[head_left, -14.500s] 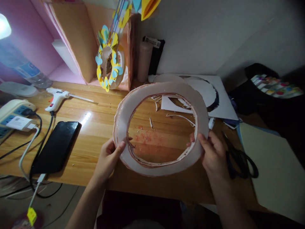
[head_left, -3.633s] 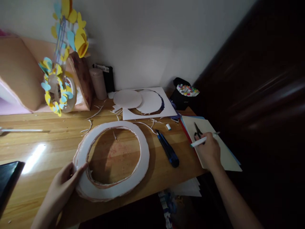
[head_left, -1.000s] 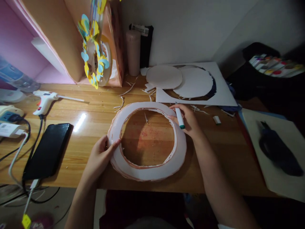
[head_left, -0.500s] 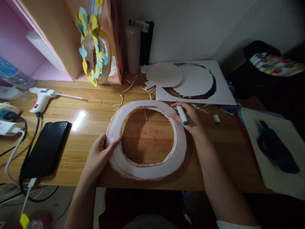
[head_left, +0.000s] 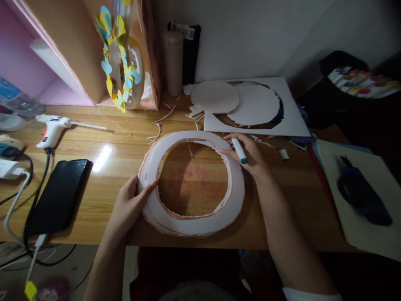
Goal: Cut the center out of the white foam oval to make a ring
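Observation:
A white foam-board ring (head_left: pixel 191 227) with rough, brownish-marked edges is at the front of the wooden table. My left hand (head_left: pixel 133 202) grips its left side, thumb on the top face and the other fingers hidden beneath. At the ring's upper right, my right hand (head_left: pixel 247 154) is closed round a white marker (head_left: pixel 238 149) with a green end, and its fingertips also touch the ring. The marker's tip is hidden or too dim to make out. A small white cap (head_left: pixel 283 154) lies on the table to the right of that hand.
Behind the ring lie two white discs (head_left: pixel 214 97) on a cut white board (head_left: pixel 291 108), with thin scraps around. On the left are a glue gun (head_left: pixel 53 128), a black phone (head_left: pixel 58 196) and cables. A dark utensil (head_left: pixel 363 192) rests on a pale pad (head_left: pixel 372 167) at right.
The view has shifted very slightly. Both hands, the ring and the marker keep the same arrangement.

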`<state>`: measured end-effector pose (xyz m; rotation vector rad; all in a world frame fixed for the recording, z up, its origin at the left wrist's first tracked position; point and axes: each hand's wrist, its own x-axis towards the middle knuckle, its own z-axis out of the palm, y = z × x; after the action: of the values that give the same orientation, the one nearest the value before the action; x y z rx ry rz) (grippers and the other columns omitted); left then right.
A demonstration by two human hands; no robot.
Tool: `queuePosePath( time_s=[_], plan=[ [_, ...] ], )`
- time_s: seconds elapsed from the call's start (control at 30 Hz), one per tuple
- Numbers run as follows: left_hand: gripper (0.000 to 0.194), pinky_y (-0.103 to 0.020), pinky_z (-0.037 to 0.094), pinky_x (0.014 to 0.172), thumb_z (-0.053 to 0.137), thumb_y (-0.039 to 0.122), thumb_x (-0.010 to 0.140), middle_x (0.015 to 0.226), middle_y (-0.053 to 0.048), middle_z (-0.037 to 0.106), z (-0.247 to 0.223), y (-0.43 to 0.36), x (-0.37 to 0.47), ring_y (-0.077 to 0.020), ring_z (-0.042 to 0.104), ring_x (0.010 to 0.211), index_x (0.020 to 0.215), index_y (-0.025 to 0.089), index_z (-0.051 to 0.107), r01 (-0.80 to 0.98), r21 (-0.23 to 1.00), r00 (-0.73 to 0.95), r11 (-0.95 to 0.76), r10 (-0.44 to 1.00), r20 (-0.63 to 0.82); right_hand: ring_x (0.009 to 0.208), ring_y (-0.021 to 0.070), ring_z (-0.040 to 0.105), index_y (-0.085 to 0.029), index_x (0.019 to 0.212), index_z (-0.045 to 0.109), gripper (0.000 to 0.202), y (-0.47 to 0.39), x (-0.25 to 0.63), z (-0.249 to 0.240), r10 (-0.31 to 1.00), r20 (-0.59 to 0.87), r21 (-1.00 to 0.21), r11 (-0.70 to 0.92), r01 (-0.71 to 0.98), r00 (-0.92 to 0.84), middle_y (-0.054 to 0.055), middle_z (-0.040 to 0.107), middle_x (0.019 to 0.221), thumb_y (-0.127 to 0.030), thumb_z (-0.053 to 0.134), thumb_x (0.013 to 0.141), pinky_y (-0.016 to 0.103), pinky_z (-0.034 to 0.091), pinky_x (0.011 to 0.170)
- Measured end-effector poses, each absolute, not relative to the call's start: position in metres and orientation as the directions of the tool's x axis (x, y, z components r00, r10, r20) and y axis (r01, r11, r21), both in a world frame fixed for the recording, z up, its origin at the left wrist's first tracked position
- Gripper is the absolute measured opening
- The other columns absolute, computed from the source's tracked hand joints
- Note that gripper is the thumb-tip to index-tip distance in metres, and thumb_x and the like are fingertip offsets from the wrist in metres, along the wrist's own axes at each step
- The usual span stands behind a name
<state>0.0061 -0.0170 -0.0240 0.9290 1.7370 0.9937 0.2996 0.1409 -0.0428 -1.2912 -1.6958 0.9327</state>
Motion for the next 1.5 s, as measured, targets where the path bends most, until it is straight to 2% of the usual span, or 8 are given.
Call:
queuePosePath(
  time_s=[0.13,0.3,0.47,0.73,1.0,1.27,1.5],
  plan=[
    [0.038,-0.021,0.041,0.051,0.07,0.048,0.073,0.076,0.0,0.06,-0.023,-0.017,0.006,-0.0147,0.053,0.065,0.095,0.018,0.062,0.115,0.916,-0.28,0.383,0.898,-0.34,0.091,0.0238,0.063,-0.022,0.088,0.062,0.038,0.141,0.299,-0.042,0.971,0.16,-0.894,0.218,0.391,-0.176,0.005,0.066,0.096,-0.038,0.081,0.059,0.041,0.05,0.082],
    [0.037,-0.021,0.04,0.05,0.07,0.051,0.071,0.072,0.001,0.059,-0.023,-0.017,0.007,-0.0134,0.05,0.06,0.084,0.018,0.061,0.103,0.912,-0.285,0.397,0.89,-0.355,0.09,0.0231,0.064,-0.023,0.088,0.062,0.036,0.14,0.297,-0.043,0.965,0.18,-0.893,0.242,0.379,-0.191,0.004,0.067,0.097,-0.035,0.08,0.06,0.041,0.051,0.082],
    [0.036,-0.02,0.037,0.048,0.069,0.051,0.072,0.068,0.003,0.057,-0.022,-0.017,0.006,-0.0116,0.046,0.056,0.081,0.018,0.059,0.05,0.914,-0.26,0.402,0.889,-0.376,0.09,0.0229,0.064,-0.024,0.09,0.061,0.033,0.137,0.296,-0.041,0.958,0.186,-0.879,0.262,0.398,-0.219,0.004,0.066,0.095,-0.036,0.078,0.064,0.04,0.052,0.079],
    [0.034,-0.023,0.045,0.058,0.071,0.047,0.072,0.077,-0.002,0.063,-0.019,-0.017,0.005,-0.0158,0.054,0.068,0.088,0.018,0.063,-0.025,0.918,-0.216,0.396,0.894,-0.392,0.095,0.0238,0.062,-0.023,0.091,0.063,0.033,0.134,0.294,-0.035,0.953,0.171,-0.865,0.266,0.426,-0.249,0.005,0.065,0.095,-0.036,0.078,0.065,0.037,0.053,0.076],
    [0.029,-0.022,0.045,0.059,0.07,0.045,0.074,0.07,0.002,0.057,-0.022,-0.019,0.003,-0.0149,0.055,0.068,0.086,0.02,0.061,-0.033,0.91,-0.211,0.413,0.887,-0.411,0.093,0.0228,0.063,-0.025,0.094,0.063,0.033,0.136,0.299,-0.043,0.945,0.195,-0.852,0.297,0.432,-0.264,0.004,0.064,0.098,-0.035,0.077,0.067,0.036,0.055,0.075],
    [0.027,-0.019,0.041,0.055,0.07,0.044,0.075,0.074,0.001,0.061,-0.022,-0.02,0.006,-0.0123,0.051,0.065,0.083,0.019,0.063,-0.044,0.923,-0.254,0.382,0.889,-0.38,0.093,0.0231,0.064,-0.025,0.093,0.064,0.03,0.134,0.296,-0.039,0.946,0.23,-0.848,0.309,0.43,-0.227,0.004,0.065,0.098,-0.035,0.077,0.067,0.035,0.055,0.075],
    [0.029,-0.019,0.044,0.059,0.069,0.041,0.078,0.078,0.002,0.062,-0.022,-0.023,0.007,-0.0126,0.055,0.07,0.099,0.021,0.065,-0.083,0.94,-0.297,0.33,0.893,-0.34,0.087,0.02,0.063,-0.025,0.093,0.063,0.027,0.13,0.292,-0.035,0.942,0.236,-0.851,0.318,0.418,-0.237,0.002,0.064,0.094,-0.031,0.074,0.069,0.032,0.055,0.073]
  ],
)
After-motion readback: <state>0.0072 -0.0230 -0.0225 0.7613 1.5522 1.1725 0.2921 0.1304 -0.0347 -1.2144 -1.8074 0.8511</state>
